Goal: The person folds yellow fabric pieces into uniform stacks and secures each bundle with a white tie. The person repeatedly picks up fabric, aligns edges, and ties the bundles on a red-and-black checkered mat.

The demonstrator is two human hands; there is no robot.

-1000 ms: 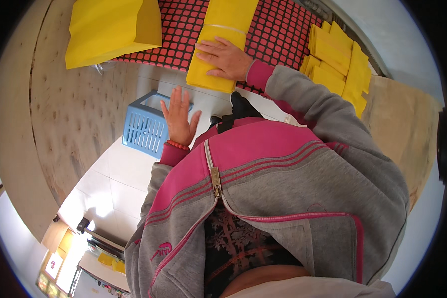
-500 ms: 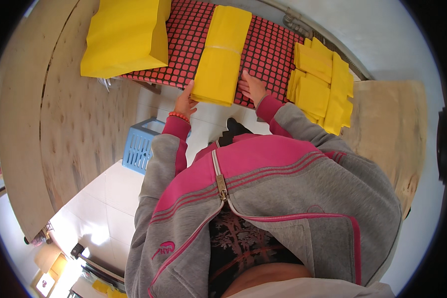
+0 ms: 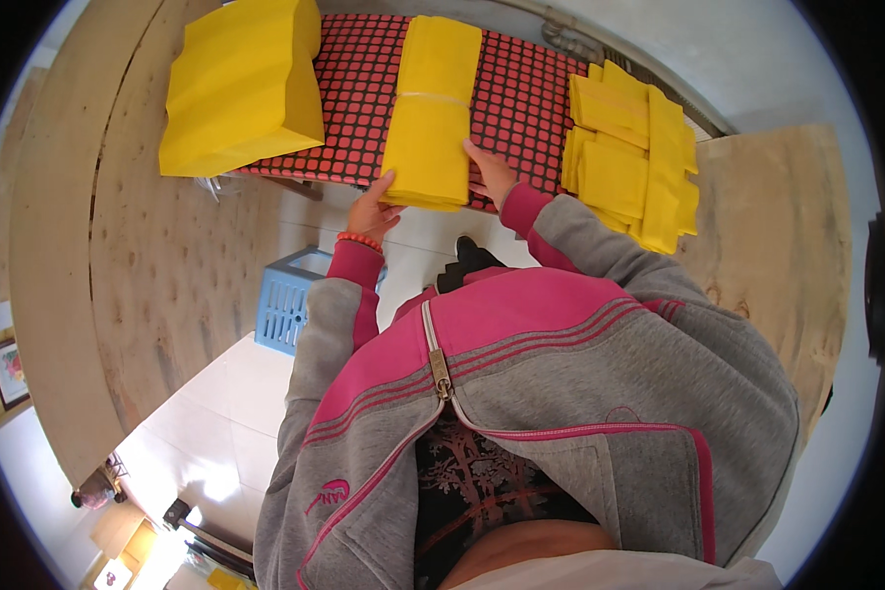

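We grip near-left corner of banded yellow fabric bundle (image 3: 429, 133) with left hand (image 3: 372, 209); right hand (image 3: 493, 178) touches its right side, grip unclear; bundle lies on red-and-black table (image 3: 521, 103), at near edge

Steeply down from the head it looks, one upright fisheye: jacket (image 3: 560, 344) right up close, filling the lower middle; left hand (image 3: 371, 210) and right hand (image 3: 492, 178) farther out; table (image 3: 352, 103) toward the top; and the board (image 3: 177, 246), bowing toward the rim!
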